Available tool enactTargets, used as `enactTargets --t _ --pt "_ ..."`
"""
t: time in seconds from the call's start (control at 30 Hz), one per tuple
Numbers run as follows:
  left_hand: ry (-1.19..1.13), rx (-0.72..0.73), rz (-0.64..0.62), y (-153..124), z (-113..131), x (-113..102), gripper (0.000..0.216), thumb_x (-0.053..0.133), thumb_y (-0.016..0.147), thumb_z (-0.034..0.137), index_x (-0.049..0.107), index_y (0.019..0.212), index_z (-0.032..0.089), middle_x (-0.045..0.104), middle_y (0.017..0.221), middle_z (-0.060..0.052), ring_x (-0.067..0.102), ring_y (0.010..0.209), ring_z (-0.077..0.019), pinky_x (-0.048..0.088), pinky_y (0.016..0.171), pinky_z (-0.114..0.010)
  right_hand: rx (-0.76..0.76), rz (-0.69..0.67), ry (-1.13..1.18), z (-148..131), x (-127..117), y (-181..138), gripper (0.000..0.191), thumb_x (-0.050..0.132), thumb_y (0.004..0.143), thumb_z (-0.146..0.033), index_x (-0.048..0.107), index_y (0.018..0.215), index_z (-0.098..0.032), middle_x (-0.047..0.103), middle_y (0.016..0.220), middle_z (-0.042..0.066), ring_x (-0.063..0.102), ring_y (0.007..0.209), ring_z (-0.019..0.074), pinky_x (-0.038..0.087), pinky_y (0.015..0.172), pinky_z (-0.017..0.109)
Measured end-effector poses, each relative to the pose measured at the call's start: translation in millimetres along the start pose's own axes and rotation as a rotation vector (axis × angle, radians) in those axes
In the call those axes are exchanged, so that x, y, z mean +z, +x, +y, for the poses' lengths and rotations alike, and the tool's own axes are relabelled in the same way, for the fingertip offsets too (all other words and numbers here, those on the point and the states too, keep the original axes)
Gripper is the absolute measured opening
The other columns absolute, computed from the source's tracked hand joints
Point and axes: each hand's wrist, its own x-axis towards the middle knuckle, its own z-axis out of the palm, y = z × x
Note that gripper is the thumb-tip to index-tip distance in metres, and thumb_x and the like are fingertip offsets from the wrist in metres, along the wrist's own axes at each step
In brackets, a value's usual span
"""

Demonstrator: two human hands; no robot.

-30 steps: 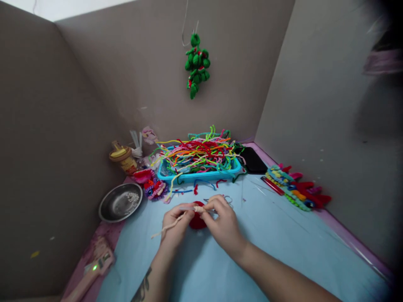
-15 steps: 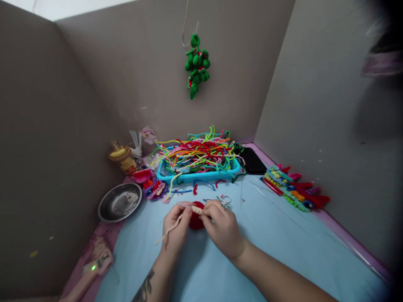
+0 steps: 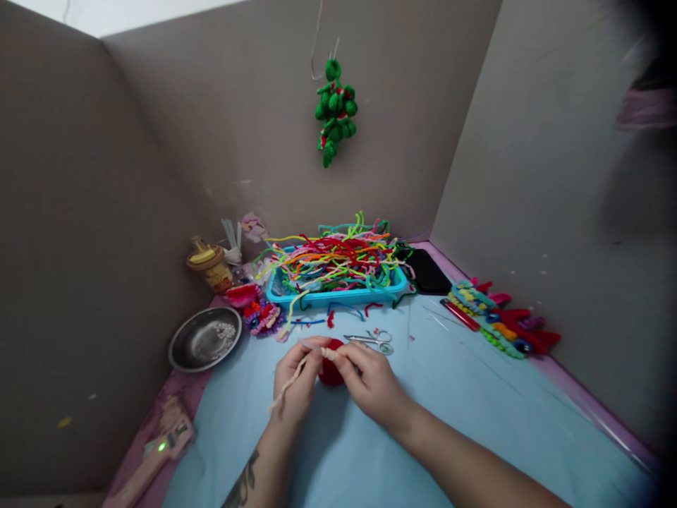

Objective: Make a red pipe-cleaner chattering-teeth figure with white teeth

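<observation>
My left hand (image 3: 297, 377) and my right hand (image 3: 370, 384) meet over the light blue table surface (image 3: 476, 423). Both pinch a cream pipe cleaner (image 3: 288, 384); its coiled end sits between the fingertips around a thin clear stick, and its loose tail hangs down to the left past my left hand. A red fuzzy piece (image 3: 331, 372) lies on the table just under the fingers, partly hidden by them. Small scissors (image 3: 373, 341) lie right behind my right hand.
A blue tray (image 3: 333, 295) heaped with coloured pipe cleaners stands at the back. A steel bowl (image 3: 204, 339) and a pink glue gun (image 3: 153, 455) are at the left. Finished colourful pieces (image 3: 500, 321) lie at the right wall beside a black phone (image 3: 429, 271). A green ornament (image 3: 334, 109) hangs above.
My hands stay pinched on the cream pipe cleaner; its loose tail has swung lower and closer to my left wrist. My right hand slid back a little, uncovering the scissors.
</observation>
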Motion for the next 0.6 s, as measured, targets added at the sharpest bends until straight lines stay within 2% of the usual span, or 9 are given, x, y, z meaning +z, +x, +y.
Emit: enactTargets --t 0.07,0.13,0.3,0.47,0.6 --pt "0.021 -0.040 -0.005 -1 0 -1 0.033 0.061 0.078 0.043 0.069 0.099 0.018 0.062 0.068 -0.001 0.051 0.059 -0.0121 0.041 0.059 -0.022 0.011 0.012 -0.006 1 0 0 0.024 0.040 0.093 -0.023 0.060 0.079 -0.019 0.061 0.070 0.003 0.056 0.070 0.0164 0.039 0.065 0.026" --pt "0.059 -0.015 0.000 -2 3 -2 0.036 0.059 0.079 0.043 0.068 0.102 0.017 0.060 0.062 0.000 0.051 0.059 -0.0134 0.042 0.061 -0.023 0.026 0.027 -0.005 1 0 0 0.025 0.040 0.093 -0.023 0.059 0.077 -0.019 0.059 0.069 0.003 0.055 0.069 0.0164 0.039 0.064 0.026" --pt "0.232 0.100 0.075 -2 12 -1 0.025 0.058 0.079 0.038 0.072 0.072 0.018 0.068 0.086 -0.006 0.057 0.069 -0.0172 0.044 0.064 -0.025 0.080 0.086 0.029 2 -1 2 0.026 0.041 0.093 -0.025 0.058 0.075 -0.019 0.059 0.068 0.002 0.055 0.066 0.0156 0.038 0.062 0.025" --pt "0.288 0.149 0.072 -2 11 1 0.016 0.060 0.077 0.029 0.074 0.078 0.020 0.067 0.070 -0.003 0.060 0.068 -0.0177 0.045 0.065 -0.024 0.138 0.094 0.131 3 1 1 0.028 0.042 0.093 -0.028 0.058 0.073 -0.018 0.058 0.066 0.001 0.054 0.064 0.0142 0.038 0.061 0.024" --pt "0.348 0.258 -0.030 -1 8 3 0.017 0.058 0.079 0.025 0.072 0.073 0.018 0.067 0.071 -0.003 0.060 0.067 -0.0160 0.046 0.065 -0.023 0.159 0.072 0.192 2 3 1 0.028 0.042 0.093 -0.029 0.059 0.073 -0.018 0.058 0.067 0.001 0.055 0.065 0.0139 0.039 0.063 0.023"
